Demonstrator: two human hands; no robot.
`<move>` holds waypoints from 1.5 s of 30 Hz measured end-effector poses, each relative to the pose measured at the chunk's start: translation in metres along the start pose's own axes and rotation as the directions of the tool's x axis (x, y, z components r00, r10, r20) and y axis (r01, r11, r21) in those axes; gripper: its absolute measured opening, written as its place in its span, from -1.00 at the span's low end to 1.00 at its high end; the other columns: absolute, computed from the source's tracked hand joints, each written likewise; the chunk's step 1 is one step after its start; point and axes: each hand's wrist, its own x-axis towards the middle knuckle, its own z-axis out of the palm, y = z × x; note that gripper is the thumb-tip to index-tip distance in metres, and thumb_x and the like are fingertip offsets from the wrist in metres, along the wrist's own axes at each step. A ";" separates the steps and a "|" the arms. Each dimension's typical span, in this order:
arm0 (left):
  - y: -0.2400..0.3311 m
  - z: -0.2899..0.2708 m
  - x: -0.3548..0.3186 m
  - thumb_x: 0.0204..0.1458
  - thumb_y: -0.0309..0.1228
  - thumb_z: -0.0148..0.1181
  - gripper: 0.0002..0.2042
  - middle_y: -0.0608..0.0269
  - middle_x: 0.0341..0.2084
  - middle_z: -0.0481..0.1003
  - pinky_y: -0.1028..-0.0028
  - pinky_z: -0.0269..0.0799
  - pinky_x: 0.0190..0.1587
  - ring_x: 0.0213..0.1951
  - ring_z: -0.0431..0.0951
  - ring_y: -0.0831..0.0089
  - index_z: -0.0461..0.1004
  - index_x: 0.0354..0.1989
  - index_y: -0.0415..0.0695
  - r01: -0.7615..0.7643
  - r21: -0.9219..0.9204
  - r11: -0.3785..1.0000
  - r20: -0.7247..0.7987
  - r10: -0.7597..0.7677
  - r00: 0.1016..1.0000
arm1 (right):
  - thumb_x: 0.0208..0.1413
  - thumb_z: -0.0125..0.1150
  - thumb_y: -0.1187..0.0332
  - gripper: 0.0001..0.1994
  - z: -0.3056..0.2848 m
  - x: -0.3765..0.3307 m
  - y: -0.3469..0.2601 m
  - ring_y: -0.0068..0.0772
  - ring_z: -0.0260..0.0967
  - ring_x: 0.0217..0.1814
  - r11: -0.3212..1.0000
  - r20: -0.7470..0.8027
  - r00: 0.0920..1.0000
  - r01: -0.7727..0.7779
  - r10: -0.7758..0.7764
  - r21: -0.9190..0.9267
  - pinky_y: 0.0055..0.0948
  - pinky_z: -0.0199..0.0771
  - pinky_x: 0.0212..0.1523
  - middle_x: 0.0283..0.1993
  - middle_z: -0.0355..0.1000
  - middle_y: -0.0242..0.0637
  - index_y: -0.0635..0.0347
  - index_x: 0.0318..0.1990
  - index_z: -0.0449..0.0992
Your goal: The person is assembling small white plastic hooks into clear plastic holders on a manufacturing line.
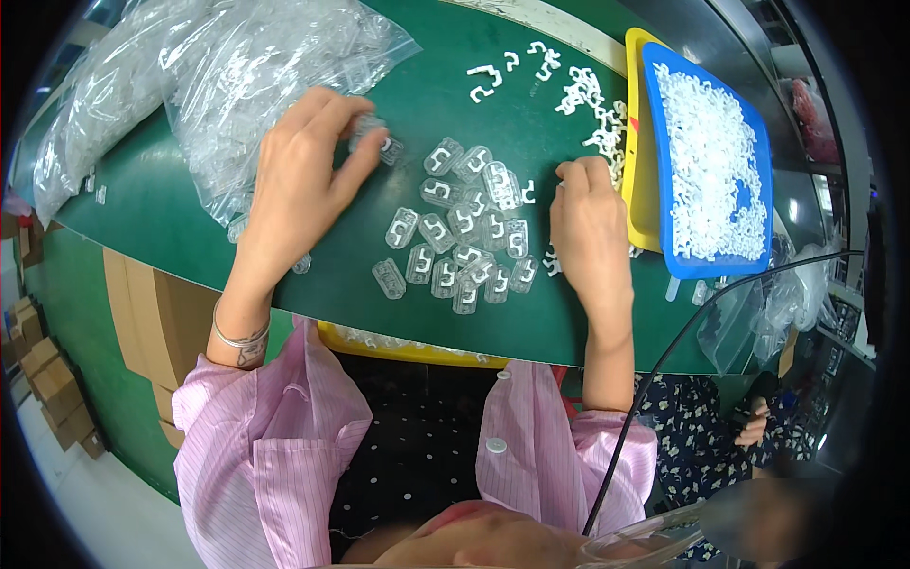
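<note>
On the green desk [171,218], small clear plastic clips [460,232] lie at three o'clock of the left hand [303,180], which pinches one; right hand [588,223] curled, grip unclear.

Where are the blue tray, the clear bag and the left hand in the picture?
blue tray [664,66]: head view, bare upper left part of its rim.
clear bag [246,57]: head view, middle of the crumpled plastic.
left hand [303,171]: head view, back of the hand.
</note>
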 end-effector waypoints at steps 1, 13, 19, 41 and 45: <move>0.007 0.002 0.001 0.03 -0.54 0.15 -0.81 0.12 -0.41 0.44 0.46 0.40 -0.26 -0.36 0.53 0.32 0.48 -0.17 -0.32 -0.006 -0.004 1.000 0.002 0.006 1.000 | -0.07 0.00 0.67 -0.89 0.003 -0.001 0.001 0.08 0.38 -0.37 1.000 -0.001 1.000 -0.006 0.006 -0.004 -0.10 0.43 -0.31 -0.29 0.28 0.00 0.37 -0.34 0.34; 0.038 0.041 0.006 0.03 -0.62 0.18 -0.78 0.34 -0.35 0.46 0.68 0.19 -0.49 -0.48 0.28 0.76 0.51 -0.12 -0.28 0.281 -0.831 0.480 0.312 -0.017 0.950 | 0.11 0.11 0.62 -0.88 -0.009 -0.005 0.014 -0.59 0.48 -0.38 0.288 0.185 0.909 -0.303 0.373 0.909 -0.61 0.53 -0.34 -0.29 0.52 -0.24 0.41 -0.20 0.50; 0.047 0.045 0.002 0.04 -0.64 0.16 -0.83 0.27 -0.41 0.51 0.68 0.35 -0.39 -0.38 0.48 0.68 0.48 -0.17 -0.32 0.331 -0.845 0.421 0.335 -0.068 0.940 | 0.14 0.08 0.64 -0.84 -0.021 -0.007 0.003 -0.42 0.55 -0.34 -0.121 0.268 0.951 -0.251 0.153 0.960 -0.57 0.58 -0.32 -0.26 0.53 -0.12 0.48 -0.14 0.50; 0.052 0.044 -0.009 0.12 -0.57 0.11 -0.95 0.38 -0.54 0.43 0.72 0.14 -0.68 -0.66 0.31 0.83 0.45 -0.29 -0.30 0.332 -0.827 0.453 0.352 -0.044 0.935 | 0.04 0.15 0.73 -0.77 -0.010 -0.014 -0.043 -0.56 0.45 -0.18 -0.024 0.145 0.953 -0.144 0.266 0.989 -0.63 0.49 -0.19 -0.21 0.43 -0.24 0.43 -0.13 0.42; 0.051 0.046 -0.009 0.12 -0.58 0.11 -0.95 0.39 -0.55 0.42 0.71 0.09 -0.69 -0.66 0.29 0.86 0.44 -0.30 -0.31 0.321 -0.815 0.482 0.339 -0.052 0.939 | 0.03 0.16 0.73 -0.77 -0.011 -0.011 -0.048 -0.54 0.46 -0.21 0.014 0.099 0.956 -0.107 0.275 0.994 -0.61 0.53 -0.23 -0.19 0.40 -0.22 0.43 -0.13 0.41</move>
